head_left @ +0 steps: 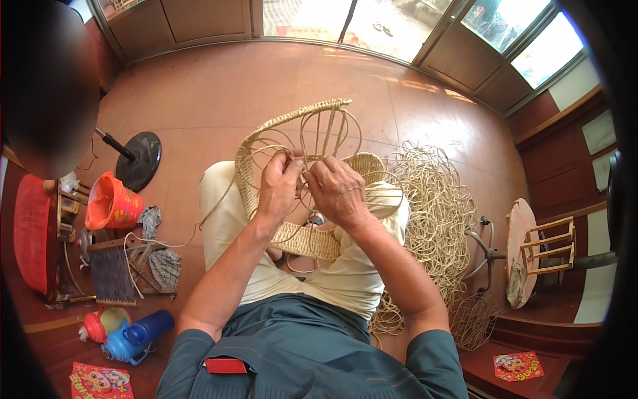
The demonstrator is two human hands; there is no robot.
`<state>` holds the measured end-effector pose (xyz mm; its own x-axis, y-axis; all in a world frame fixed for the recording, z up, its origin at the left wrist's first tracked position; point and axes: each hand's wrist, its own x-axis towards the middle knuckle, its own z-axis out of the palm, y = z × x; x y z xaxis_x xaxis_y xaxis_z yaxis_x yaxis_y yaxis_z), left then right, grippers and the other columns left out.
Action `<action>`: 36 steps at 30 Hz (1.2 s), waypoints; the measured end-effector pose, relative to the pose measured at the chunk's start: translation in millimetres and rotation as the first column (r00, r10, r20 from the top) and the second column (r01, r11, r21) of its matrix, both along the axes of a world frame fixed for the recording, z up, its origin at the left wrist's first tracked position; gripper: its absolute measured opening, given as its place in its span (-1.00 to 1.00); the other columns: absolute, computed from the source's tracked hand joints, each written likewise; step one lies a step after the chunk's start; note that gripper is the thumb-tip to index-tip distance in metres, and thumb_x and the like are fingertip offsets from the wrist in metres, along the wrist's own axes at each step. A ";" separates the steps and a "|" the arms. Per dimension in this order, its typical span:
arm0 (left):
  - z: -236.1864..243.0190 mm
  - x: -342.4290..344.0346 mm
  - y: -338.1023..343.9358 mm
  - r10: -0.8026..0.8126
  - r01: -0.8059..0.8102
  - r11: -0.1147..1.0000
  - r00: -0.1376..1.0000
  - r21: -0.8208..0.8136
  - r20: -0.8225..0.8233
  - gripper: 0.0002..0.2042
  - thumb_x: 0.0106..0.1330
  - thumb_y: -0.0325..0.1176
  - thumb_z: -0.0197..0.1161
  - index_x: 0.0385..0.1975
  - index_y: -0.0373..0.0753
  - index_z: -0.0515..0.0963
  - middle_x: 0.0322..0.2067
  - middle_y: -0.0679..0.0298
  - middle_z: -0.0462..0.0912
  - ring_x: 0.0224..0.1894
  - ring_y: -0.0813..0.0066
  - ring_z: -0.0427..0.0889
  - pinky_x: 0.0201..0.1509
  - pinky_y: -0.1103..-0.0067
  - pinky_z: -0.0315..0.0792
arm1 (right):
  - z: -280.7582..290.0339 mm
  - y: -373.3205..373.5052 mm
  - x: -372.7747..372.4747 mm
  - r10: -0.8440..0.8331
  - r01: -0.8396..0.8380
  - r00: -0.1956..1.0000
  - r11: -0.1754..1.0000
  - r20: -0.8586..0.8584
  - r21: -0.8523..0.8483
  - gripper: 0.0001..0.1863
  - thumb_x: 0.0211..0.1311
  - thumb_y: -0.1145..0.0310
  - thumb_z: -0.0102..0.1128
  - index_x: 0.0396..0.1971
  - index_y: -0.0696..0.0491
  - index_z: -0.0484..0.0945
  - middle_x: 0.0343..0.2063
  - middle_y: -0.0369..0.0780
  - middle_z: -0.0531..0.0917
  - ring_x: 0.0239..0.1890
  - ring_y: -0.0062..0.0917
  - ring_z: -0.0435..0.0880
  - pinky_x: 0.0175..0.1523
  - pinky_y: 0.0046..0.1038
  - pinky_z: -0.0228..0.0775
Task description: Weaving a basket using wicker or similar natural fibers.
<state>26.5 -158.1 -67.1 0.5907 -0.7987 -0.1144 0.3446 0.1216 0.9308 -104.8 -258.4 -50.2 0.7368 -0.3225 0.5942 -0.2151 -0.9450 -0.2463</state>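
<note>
A partly woven straw-coloured frame [302, 246], with curved braided sides and loops of thin cord inside, rests across my lap between my knees. My left hand [278, 183] pinches cord at the frame's left-middle, thumb and fingers closed on it. Just to its right, my right hand [335, 186] has curled fingers gripping cord among the upright loops; the fingertips are partly hidden. A loose strand runs from the left side of the frame down past my left knee. A big tangled heap of the same cord [432, 219] lies beside my right leg.
At left stand an orange bucket [113, 203], a red tub [33, 233], a folded stool [113, 272], blue jugs [146, 329] and a black pedestal base [139, 159]. At right are a round board [515, 236] with a wooden stool [551, 246]. Glass doors [306, 20] line the back.
</note>
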 end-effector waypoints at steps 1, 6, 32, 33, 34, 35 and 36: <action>6.2 -4.8 0.7 0.043 -0.052 0.995 0.993 0.080 0.110 -0.81 0.66 -0.39 0.21 0.07 -0.38 0.61 -0.36 0.35 0.60 -0.44 0.68 0.52 -0.41 0.60 0.44 | -2.0 -1.6 -0.2 0.006 -0.006 1.000 1.000 0.015 0.017 -0.84 0.40 0.34 0.36 -0.35 0.04 0.56 -0.38 -0.18 0.60 -0.32 -0.25 0.71 -0.20 -0.24 0.57; -7.5 1.1 13.0 0.105 -0.199 0.976 0.786 0.089 0.609 -0.82 0.64 -0.37 0.22 -0.04 -0.36 0.65 -0.33 0.10 0.74 -0.34 0.33 0.71 -0.15 0.35 0.59 | -0.4 -0.9 -3.1 0.017 -0.018 0.999 0.999 0.040 0.040 -0.83 0.40 0.34 0.39 -0.35 0.03 0.57 -0.38 -0.20 0.60 -0.33 -0.27 0.69 -0.21 -0.24 0.55; -14.0 -11.1 24.9 -0.064 -0.158 0.977 0.427 0.144 0.902 -0.80 0.38 -0.28 0.42 -0.19 -0.30 0.69 -0.27 0.10 0.77 -0.20 0.06 0.78 -0.06 0.22 0.59 | -7.9 -3.6 -4.3 0.051 -0.053 0.998 0.997 0.032 0.048 -0.86 0.40 0.34 0.41 -0.26 0.01 0.60 -0.34 -0.20 0.63 -0.28 -0.25 0.72 -0.17 -0.23 0.58; -14.2 -14.0 24.8 -0.039 -0.197 0.974 0.324 0.108 0.945 -0.82 0.34 -0.25 0.42 -0.27 -0.23 0.68 -0.29 0.14 0.74 -0.20 0.02 0.73 -0.03 0.17 0.52 | -6.2 -2.1 -4.1 0.048 -0.050 0.998 0.997 0.031 0.055 -0.86 0.41 0.34 0.41 -0.24 0.01 0.61 -0.33 -0.21 0.64 -0.27 -0.25 0.73 -0.16 -0.23 0.59; -13.7 -16.3 23.9 -0.037 -0.197 0.975 0.326 0.106 0.945 -0.82 0.34 -0.25 0.42 -0.27 -0.23 0.68 -0.29 0.14 0.74 -0.20 0.02 0.73 -0.03 0.17 0.52 | -3.6 -1.1 -5.0 0.049 -0.050 0.998 0.997 0.028 0.053 -0.86 0.41 0.34 0.41 -0.24 0.01 0.61 -0.33 -0.21 0.64 -0.27 -0.25 0.73 -0.16 -0.23 0.59; -12.5 -18.7 23.0 -0.005 -0.214 0.974 0.312 0.075 0.950 -0.84 0.34 -0.26 0.40 -0.30 -0.22 0.66 -0.31 0.15 0.73 -0.22 0.01 0.72 -0.04 0.17 0.50 | 0.0 0.2 -6.2 0.062 -0.063 0.998 0.997 0.029 0.035 -0.86 0.40 0.33 0.42 -0.19 0.01 0.62 -0.30 -0.21 0.65 -0.27 -0.25 0.73 -0.15 -0.23 0.59; -11.3 -20.5 21.5 0.027 -0.230 0.972 0.297 0.044 0.955 -0.85 0.34 -0.27 0.38 -0.33 -0.20 0.63 -0.33 0.16 0.71 -0.23 0.00 0.71 -0.05 0.17 0.48 | 3.7 0.3 -7.5 0.073 -0.073 0.997 0.997 0.030 0.016 -0.84 0.40 0.32 0.43 -0.15 0.00 0.63 -0.27 -0.20 0.66 -0.27 -0.26 0.73 -0.15 -0.23 0.60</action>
